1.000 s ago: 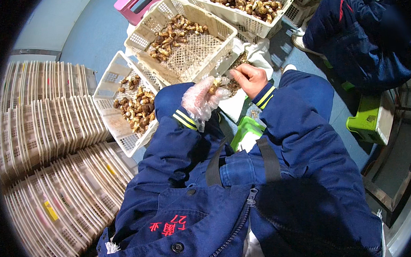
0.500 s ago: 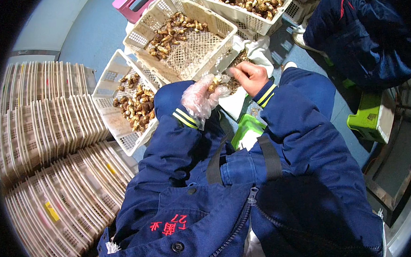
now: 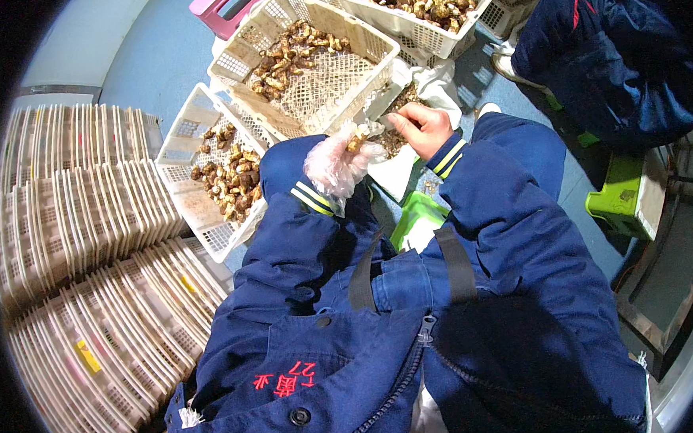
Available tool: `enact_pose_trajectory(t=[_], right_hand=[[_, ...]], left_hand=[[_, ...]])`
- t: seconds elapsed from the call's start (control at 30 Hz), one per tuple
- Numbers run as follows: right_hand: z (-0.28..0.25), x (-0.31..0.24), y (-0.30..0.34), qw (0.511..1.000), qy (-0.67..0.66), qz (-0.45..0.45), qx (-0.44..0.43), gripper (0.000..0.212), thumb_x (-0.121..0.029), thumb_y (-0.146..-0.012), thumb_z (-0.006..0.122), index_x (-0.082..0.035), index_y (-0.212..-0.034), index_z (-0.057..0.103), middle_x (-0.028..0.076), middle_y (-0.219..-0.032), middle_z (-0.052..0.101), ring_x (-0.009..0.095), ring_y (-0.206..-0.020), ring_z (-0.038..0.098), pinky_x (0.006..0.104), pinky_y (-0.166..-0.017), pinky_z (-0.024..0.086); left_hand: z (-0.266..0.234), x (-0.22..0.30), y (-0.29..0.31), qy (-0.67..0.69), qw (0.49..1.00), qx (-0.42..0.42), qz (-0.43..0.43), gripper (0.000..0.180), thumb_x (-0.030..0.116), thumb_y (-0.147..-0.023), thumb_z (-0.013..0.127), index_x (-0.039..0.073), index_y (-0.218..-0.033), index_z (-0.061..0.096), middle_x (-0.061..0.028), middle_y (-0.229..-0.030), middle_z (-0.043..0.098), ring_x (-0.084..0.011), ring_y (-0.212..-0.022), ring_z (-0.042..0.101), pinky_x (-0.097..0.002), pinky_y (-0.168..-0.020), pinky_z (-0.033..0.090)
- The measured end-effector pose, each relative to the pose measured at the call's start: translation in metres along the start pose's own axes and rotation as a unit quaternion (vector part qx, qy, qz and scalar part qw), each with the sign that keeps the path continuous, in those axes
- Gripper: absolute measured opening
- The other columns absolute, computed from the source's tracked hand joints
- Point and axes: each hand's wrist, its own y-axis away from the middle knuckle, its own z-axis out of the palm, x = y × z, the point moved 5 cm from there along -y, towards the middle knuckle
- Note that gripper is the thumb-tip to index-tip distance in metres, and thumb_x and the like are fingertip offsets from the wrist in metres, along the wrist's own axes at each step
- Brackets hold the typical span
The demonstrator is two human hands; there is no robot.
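Observation:
My left hand, in a thin clear plastic glove, is closed on a small brown-and-cream mushroom. Just right of it, my bare right hand is closed in a pinch; whatever its fingertips hold is too small to make out. The two hands are a little apart, above my knees. Dark scraps lie on white sheeting below and between them. Beyond my hands stands a white plastic crate with mushrooms along its far and left side. A smaller crate of mushrooms is left of my left knee.
Tall stacks of nested white crates fill the left side. Another crate of mushrooms stands at the back, by a pink stool. A seated person in dark blue is at right, near a green stool.
The mushroom has turned in my left hand, and its brown side shows more. My left hand has shifted slightly left; my right hand has hardly moved.

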Motion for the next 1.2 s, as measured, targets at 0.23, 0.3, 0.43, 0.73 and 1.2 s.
enact_pose_trajectory(t=[0.23,0.3,0.43,0.73,1.2], right_hand=[[0.014,0.005,0.005,0.994,-0.069,0.015,-0.087,0.02,-0.022,-0.079,0.067,-0.002,-0.074,0.062,0.004,-0.054,0.053,0.007,-0.05,0.046,0.0262,-0.047,0.039],[0.015,0.007,0.005,0.993,-0.064,0.014,-0.099,0.019,-0.019,-0.081,0.065,-0.001,-0.077,0.061,0.0,-0.059,0.053,0.005,-0.055,0.045,0.0235,-0.051,0.039],[0.014,0.007,0.005,0.993,-0.069,0.023,-0.097,0.018,-0.017,-0.082,0.064,0.0,-0.079,0.061,-0.001,-0.062,0.055,0.005,-0.059,0.046,0.0223,-0.053,0.04],[0.01,0.006,0.003,0.996,-0.069,0.009,-0.05,0.019,-0.02,-0.079,0.066,-0.001,-0.076,0.062,0.006,-0.056,0.055,0.009,-0.051,0.048,0.0264,-0.049,0.042],[0.01,-0.013,0.003,0.995,-0.045,-0.037,-0.081,0.016,-0.019,-0.079,0.064,-0.003,-0.076,0.063,0.01,-0.062,0.058,0.015,-0.054,0.055,0.0283,-0.053,0.044]], left_hand=[[-0.019,0.004,-0.015,-0.102,0.972,-0.202,0.066,0.023,0.006,-0.085,0.05,0.005,-0.107,0.054,0.0,-0.076,0.055,-0.0063,-0.052,0.049,-0.0163,-0.042,0.037],[-0.017,0.003,-0.015,-0.062,0.975,-0.206,0.06,0.028,0.002,-0.084,0.048,0.004,-0.111,0.053,-0.0019,-0.083,0.058,-0.0081,-0.058,0.052,-0.0167,-0.046,0.04],[0.007,0.009,0.009,-0.208,0.94,-0.184,0.198,0.028,0.014,-0.087,0.049,0.002,-0.112,0.052,-0.0058,-0.088,0.059,-0.0152,-0.072,0.059,-0.0208,-0.053,0.046],[0.009,0.003,0.008,-0.065,0.992,-0.096,0.048,0.026,0.027,-0.089,0.051,0.004,-0.099,0.056,-0.0037,-0.081,0.056,-0.011,-0.059,0.052,-0.0182,-0.048,0.042],[-0.004,0.007,-0.003,-0.215,0.964,-0.053,0.149,0.024,0.024,-0.089,0.05,0.002,-0.096,0.057,-0.0015,-0.074,0.056,-0.01,-0.059,0.048,-0.021,-0.053,0.038]])
